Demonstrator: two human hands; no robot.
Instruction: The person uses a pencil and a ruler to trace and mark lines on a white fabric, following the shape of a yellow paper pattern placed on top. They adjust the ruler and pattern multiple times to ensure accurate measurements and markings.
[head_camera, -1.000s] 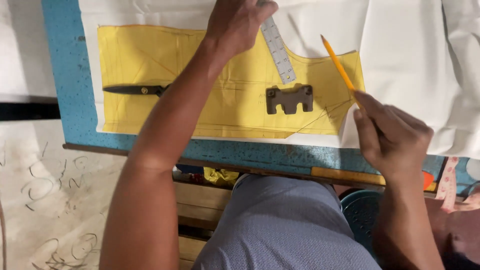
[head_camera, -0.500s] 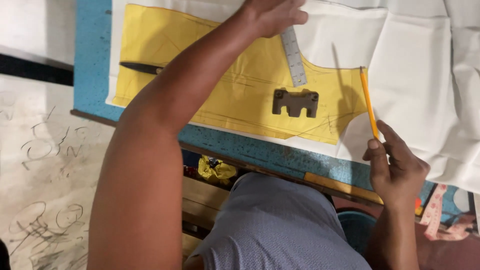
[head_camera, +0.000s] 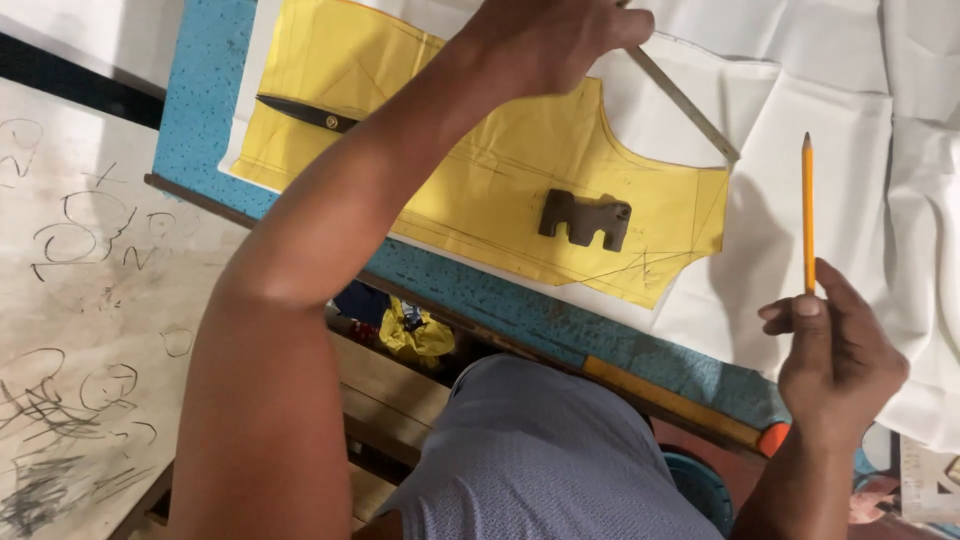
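Left hand (head_camera: 545, 40) grips and pins the ruler (head_camera: 685, 100) flat on the yellow pattern (head_camera: 500, 180); right hand (head_camera: 840, 360) pinches 1 pencil (head_camera: 807, 215), best steadied before marking.

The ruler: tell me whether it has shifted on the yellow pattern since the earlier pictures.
Yes. The ruler earlier lay across the yellow pattern, its end near the dark weight. Now it lies mostly on white cloth, its end at the pattern's shoulder corner, under the left hand.

Right hand (head_camera: 835, 365) pulled off the yellow pattern piece (head_camera: 500, 170) toward 4 o'clock, pencil (head_camera: 807, 210) now upright over white cloth (head_camera: 790, 100). Left hand (head_camera: 555, 40) swung the ruler (head_camera: 685, 100) diagonal toward 4 o'clock.
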